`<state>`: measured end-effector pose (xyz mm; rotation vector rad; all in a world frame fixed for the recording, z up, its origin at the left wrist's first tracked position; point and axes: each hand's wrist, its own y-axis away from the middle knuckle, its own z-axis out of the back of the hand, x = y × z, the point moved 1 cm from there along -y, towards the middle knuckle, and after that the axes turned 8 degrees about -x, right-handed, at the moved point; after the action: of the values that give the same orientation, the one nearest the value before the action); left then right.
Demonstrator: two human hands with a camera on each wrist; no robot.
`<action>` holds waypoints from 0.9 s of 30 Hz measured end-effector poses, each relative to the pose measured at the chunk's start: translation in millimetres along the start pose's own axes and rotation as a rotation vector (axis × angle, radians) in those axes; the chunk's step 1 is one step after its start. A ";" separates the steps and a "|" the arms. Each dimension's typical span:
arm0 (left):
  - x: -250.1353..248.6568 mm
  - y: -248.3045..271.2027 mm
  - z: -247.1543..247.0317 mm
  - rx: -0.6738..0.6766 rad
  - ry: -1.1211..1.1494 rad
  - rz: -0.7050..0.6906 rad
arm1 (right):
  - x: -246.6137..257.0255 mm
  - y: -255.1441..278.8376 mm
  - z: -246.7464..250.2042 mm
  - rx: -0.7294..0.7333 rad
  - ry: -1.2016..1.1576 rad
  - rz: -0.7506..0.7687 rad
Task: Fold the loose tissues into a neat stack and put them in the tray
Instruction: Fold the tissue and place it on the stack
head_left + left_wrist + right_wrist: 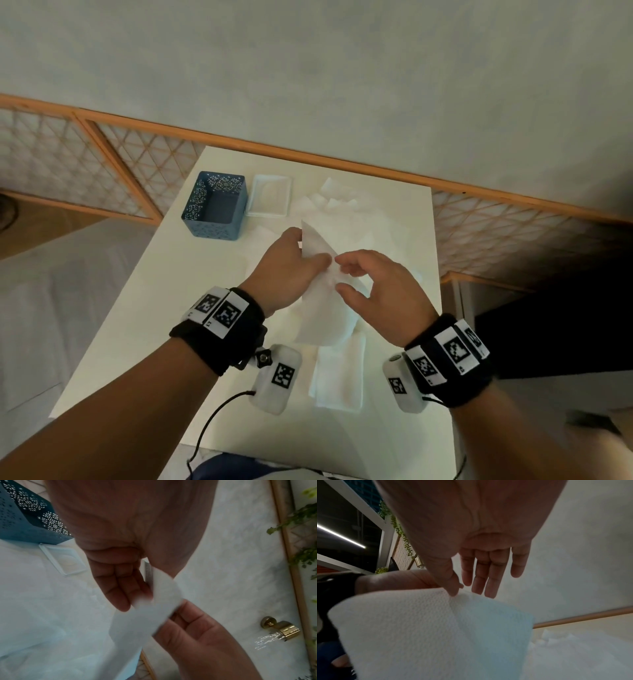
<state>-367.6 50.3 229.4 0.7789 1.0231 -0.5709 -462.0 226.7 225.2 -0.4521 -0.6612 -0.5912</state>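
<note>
Left hand (286, 265) gripping one tissue (320, 291), lifted off the table (144, 329), thumb on the near face and fingers behind. Right hand (375, 291) pinching the same tissue at its upper edge, thumb against forefinger, other fingers (489, 577) nearly straight and off the sheet. Sheet hanging slack between both hands, lower part draping toward 6 o'clock. Folded tissues (337, 375) flat on table at 6 o'clock of the hands, between the wrists. Loose tissues (337, 202) spread at 12 to 1 o'clock, beyond the hands. White tray (270, 196) at 11 o'clock, flat on table; contents hard to tell. Blue basket (215, 205) just beside tray at its 9 o'clock, perforated walls, upright. Wrist bands with square markers on both wrists.
</note>
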 end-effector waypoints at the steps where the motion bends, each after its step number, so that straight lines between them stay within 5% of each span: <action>1: -0.9 0.5 1.7 -0.005 0.007 0.001 | 0.6 0.4 -1.7 -0.001 -0.011 -0.019; 10: -4.8 7.4 8.7 -0.059 0.115 0.073 | 7.3 5.3 -14.7 0.015 -0.144 -0.101; 16: -0.4 4.1 21.8 -0.086 0.241 0.108 | 4.6 5.6 -14.1 0.023 -0.393 -0.323; 23: 16.4 6.0 10.6 0.164 0.521 0.150 | 0.3 3.0 -16.9 -0.024 -0.852 -0.589; 27: 19.5 10.1 2.4 0.197 0.573 0.150 | -6.5 7.1 -24.4 -0.043 -0.923 -0.679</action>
<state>-350.7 53.2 215.5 1.2245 1.4291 -0.3226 -451.0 220.6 202.2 -0.5352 -1.7233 -1.0436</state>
